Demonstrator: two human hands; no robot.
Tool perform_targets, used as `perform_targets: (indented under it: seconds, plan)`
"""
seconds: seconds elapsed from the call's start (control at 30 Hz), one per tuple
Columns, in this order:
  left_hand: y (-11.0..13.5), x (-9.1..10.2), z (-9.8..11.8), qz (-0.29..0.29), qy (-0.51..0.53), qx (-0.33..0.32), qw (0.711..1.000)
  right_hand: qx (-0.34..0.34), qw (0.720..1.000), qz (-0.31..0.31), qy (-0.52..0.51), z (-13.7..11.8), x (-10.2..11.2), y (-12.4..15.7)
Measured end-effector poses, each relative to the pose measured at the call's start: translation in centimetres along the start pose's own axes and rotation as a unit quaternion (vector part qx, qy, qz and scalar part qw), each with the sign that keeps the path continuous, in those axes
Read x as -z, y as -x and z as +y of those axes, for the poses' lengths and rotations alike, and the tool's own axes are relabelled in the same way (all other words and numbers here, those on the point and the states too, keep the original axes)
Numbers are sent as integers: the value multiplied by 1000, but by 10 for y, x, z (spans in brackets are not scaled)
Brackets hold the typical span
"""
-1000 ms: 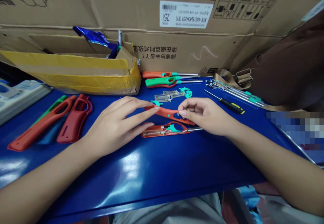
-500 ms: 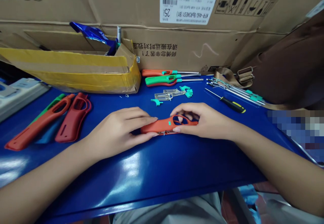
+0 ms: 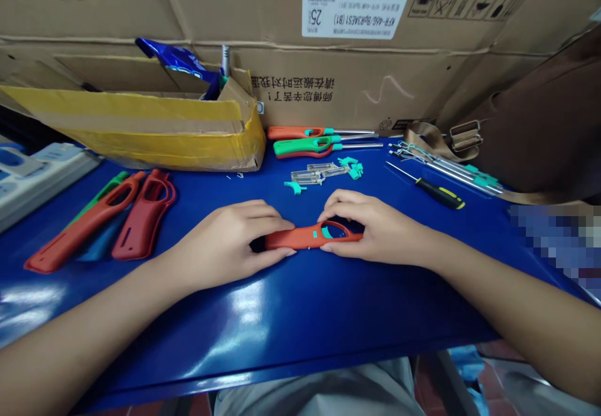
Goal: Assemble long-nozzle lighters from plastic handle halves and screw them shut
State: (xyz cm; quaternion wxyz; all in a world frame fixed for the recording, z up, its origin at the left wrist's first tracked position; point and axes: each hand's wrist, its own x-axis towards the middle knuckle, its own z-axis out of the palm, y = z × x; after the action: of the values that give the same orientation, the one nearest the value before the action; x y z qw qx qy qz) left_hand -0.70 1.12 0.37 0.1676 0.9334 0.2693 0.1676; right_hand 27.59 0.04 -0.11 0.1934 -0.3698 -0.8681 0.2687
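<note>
L hand [image 3: 230, 240] and R hand [image 3: 375, 231]: each grip pinches one end of orange lighter shell [image 3: 305, 238], which lies flat on blue surface [image 3: 300, 316] btwn both grips, prob. to keep halves aligned. Teal clips [image 3: 350, 168] just beyond grips; spare shells [image 3: 141, 215] well left of L grip.

I have one view only: the head camera, looking forward and down, close over the glossy blue tabletop [image 3: 300, 322]. My left hand [image 3: 225, 244] and right hand [image 3: 380, 231] meet mid-frame on the orange plastic lighter casing [image 3: 300, 238].
</note>
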Motion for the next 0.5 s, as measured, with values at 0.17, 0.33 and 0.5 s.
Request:
perform_targets:
  seconds: [0.17, 0.33, 0.5]
  plan:
    - [-1, -1, 0, -2, -9, 0, 1000, -3, 1000, 0, 13, 0, 0, -1]
    - [-1, -1, 1, -6, -16, -1, 1000, -4, 1000, -4, 30, 0, 1, -1]
    - [0, 0, 0, -7, -10, -1, 1000, -4, 999, -10, 38, -1, 3, -1]
